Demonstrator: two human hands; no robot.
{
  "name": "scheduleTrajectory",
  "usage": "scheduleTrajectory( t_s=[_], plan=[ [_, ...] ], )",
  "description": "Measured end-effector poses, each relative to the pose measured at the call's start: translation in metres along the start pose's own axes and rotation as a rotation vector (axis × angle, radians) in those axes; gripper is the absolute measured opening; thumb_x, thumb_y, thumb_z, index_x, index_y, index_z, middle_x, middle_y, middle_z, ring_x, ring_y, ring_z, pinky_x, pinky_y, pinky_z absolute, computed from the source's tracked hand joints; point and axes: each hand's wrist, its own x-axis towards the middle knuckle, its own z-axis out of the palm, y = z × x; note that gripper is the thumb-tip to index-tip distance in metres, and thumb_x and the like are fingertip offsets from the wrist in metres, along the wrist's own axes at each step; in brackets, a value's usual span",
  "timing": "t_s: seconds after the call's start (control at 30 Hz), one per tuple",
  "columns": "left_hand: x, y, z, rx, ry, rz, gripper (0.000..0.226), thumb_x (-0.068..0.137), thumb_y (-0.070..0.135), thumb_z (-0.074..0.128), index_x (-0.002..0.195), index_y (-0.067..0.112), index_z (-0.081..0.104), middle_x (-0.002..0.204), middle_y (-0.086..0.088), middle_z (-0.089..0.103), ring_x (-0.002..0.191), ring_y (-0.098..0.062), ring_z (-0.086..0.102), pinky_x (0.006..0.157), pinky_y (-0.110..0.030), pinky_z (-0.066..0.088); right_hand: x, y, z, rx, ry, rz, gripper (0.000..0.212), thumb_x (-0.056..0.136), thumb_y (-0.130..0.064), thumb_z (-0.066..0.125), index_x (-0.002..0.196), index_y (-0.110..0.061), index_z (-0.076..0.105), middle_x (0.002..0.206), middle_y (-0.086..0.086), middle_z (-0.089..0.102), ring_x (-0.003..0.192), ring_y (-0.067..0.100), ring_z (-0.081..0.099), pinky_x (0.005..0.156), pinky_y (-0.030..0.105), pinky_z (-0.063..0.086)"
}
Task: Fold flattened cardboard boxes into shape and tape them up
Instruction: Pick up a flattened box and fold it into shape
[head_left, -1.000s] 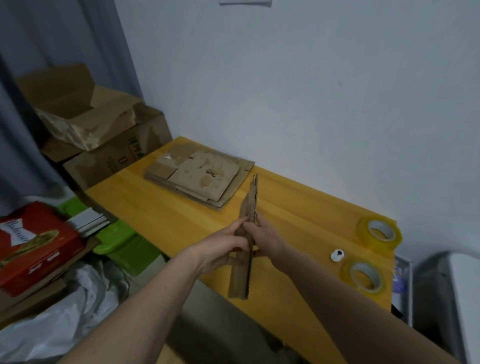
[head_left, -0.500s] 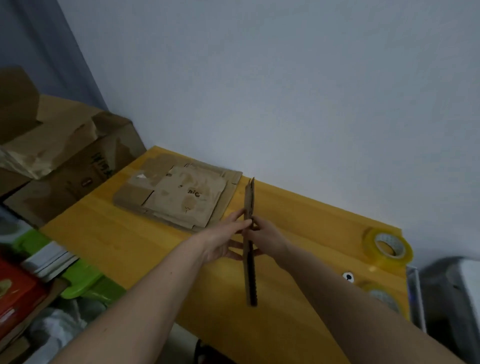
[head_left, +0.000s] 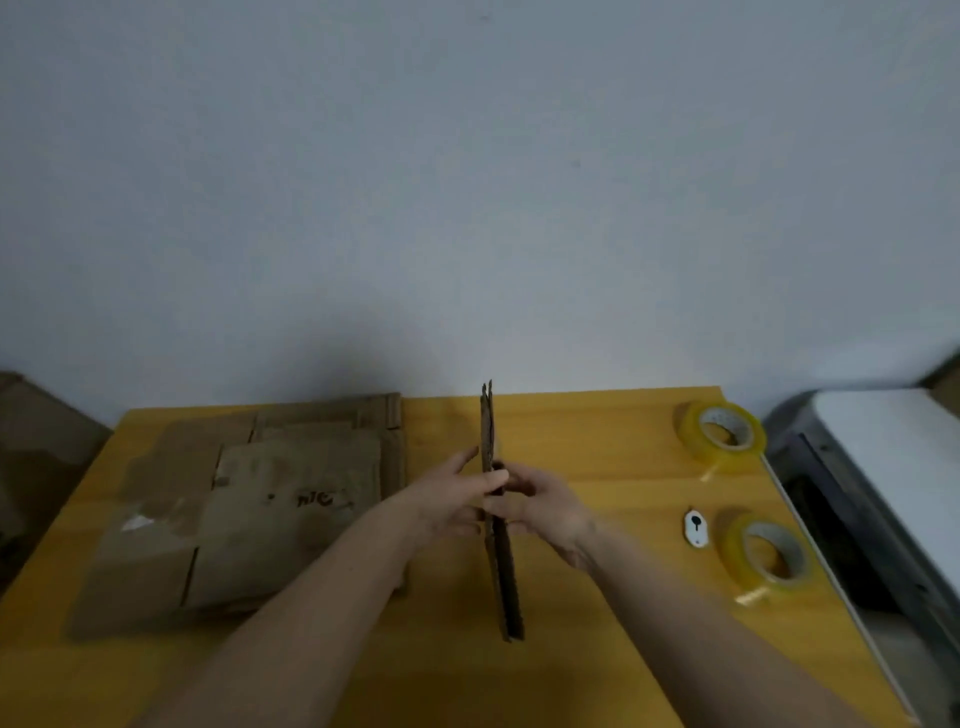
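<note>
A flattened cardboard box (head_left: 500, 561) stands on edge above the middle of the yellow table (head_left: 597, 467), seen edge-on as a thin brown strip. My left hand (head_left: 457, 499) presses on its left face and my right hand (head_left: 540, 506) grips its right face, fingers wrapped at mid-height. A stack of more flattened boxes (head_left: 270, 509) lies flat on the table's left half. Two rolls of clear yellowish tape sit at the right: one at the back (head_left: 719, 434), one nearer (head_left: 766, 556).
A small white cutter (head_left: 696, 527) lies between the near tape roll and my right hand. A white and grey appliance (head_left: 883, 467) stands just past the table's right edge. A brown carton (head_left: 31, 457) is off the left edge. A pale wall backs the table.
The view has swung to the right and now faces the table squarely. The held box stays upright on edge between both hands; my fingers have shifted slightly on it.
</note>
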Motion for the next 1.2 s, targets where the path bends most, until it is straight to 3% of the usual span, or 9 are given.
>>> scheduleTrajectory(
  t_s=[0.2,0.33,0.43,0.5,0.6,0.8,0.9,1.03,1.2],
  plan=[
    [0.021,-0.012,-0.005,-0.065,-0.015,-0.038,0.073,0.082,0.036,0.073,0.145,0.034,0.036,0.107,0.008,0.059,0.094,-0.013,0.063,0.072,-0.026,0.055,0.013,0.012,-0.001,0.104,0.103,0.083,0.030,0.080,-0.008,0.075,0.109,-0.008,0.066,0.113,0.012,0.067,0.103,0.028,0.066,0.092,0.045,0.053],
    [0.029,-0.017,-0.013,-0.092,0.027,-0.066,0.042,0.096,0.018,0.056,0.136,0.027,0.049,0.111,0.000,0.064,0.100,-0.021,0.064,0.078,-0.034,0.057,0.022,0.015,-0.003,0.052,0.173,0.158,0.018,0.085,-0.005,0.068,0.102,0.002,0.065,0.108,0.022,0.067,0.104,0.037,0.064,0.094,0.048,0.051],
    [0.031,-0.019,-0.009,-0.040,0.106,-0.045,0.034,0.099,0.010,0.047,0.129,0.023,0.055,0.113,-0.003,0.065,0.101,-0.019,0.063,0.067,-0.029,0.056,0.027,0.012,-0.005,-0.111,0.228,0.199,0.011,0.093,-0.009,0.057,0.098,-0.006,0.066,0.092,0.010,0.067,0.085,0.025,0.062,0.073,0.032,0.053],
    [0.032,-0.020,-0.004,-0.066,0.181,-0.021,0.031,0.100,0.012,0.044,0.128,0.022,0.055,0.110,-0.001,0.065,0.098,-0.018,0.062,0.067,-0.030,0.055,0.026,0.009,-0.005,-0.201,0.194,0.207,0.021,0.095,-0.015,0.055,0.113,-0.011,0.063,0.096,0.003,0.065,0.081,0.016,0.058,0.061,0.019,0.046],
    [0.037,-0.022,0.000,-0.031,0.331,0.022,0.037,0.102,0.011,0.039,0.136,0.023,0.048,0.113,-0.001,0.061,0.101,-0.021,0.060,0.085,-0.041,0.056,0.023,0.010,-0.006,-0.342,0.014,0.295,0.052,0.092,-0.010,0.058,0.140,-0.015,0.039,0.122,0.006,0.057,0.098,0.021,0.057,0.070,0.025,0.049],
    [0.031,-0.028,-0.014,0.043,0.335,0.064,0.054,0.100,0.006,0.042,0.149,0.027,0.031,0.128,-0.006,0.056,0.109,-0.026,0.059,0.091,-0.047,0.053,0.016,0.009,-0.030,-0.544,0.212,0.251,0.022,0.093,-0.001,0.045,0.110,-0.007,0.057,0.108,0.011,0.062,0.103,0.030,0.058,0.086,0.038,0.052],
    [0.022,-0.033,-0.021,0.004,0.281,0.049,0.054,0.099,0.004,0.043,0.147,0.027,0.035,0.122,-0.003,0.059,0.103,-0.023,0.062,0.080,-0.040,0.057,0.016,0.009,-0.040,-0.548,0.282,0.267,0.024,0.093,-0.002,0.047,0.117,-0.003,0.054,0.110,0.016,0.061,0.100,0.031,0.059,0.086,0.042,0.053],
    [0.014,-0.043,-0.022,-0.085,0.248,0.019,0.055,0.098,-0.001,0.042,0.147,0.023,0.034,0.130,-0.008,0.056,0.114,-0.027,0.056,0.098,-0.051,0.047,0.015,0.012,-0.041,-0.532,0.314,0.279,0.032,0.093,-0.003,0.050,0.125,-0.002,0.051,0.115,0.016,0.061,0.105,0.031,0.059,0.090,0.044,0.053],
    [0.011,-0.055,-0.020,-0.140,0.223,-0.030,0.062,0.097,-0.001,0.044,0.150,0.027,0.028,0.139,-0.012,0.048,0.120,-0.030,0.051,0.103,-0.054,0.043,0.009,0.018,-0.043,-0.509,0.382,0.262,0.023,0.092,-0.003,0.052,0.114,-0.001,0.058,0.110,0.018,0.064,0.099,0.033,0.061,0.088,0.047,0.053]
  ],
)
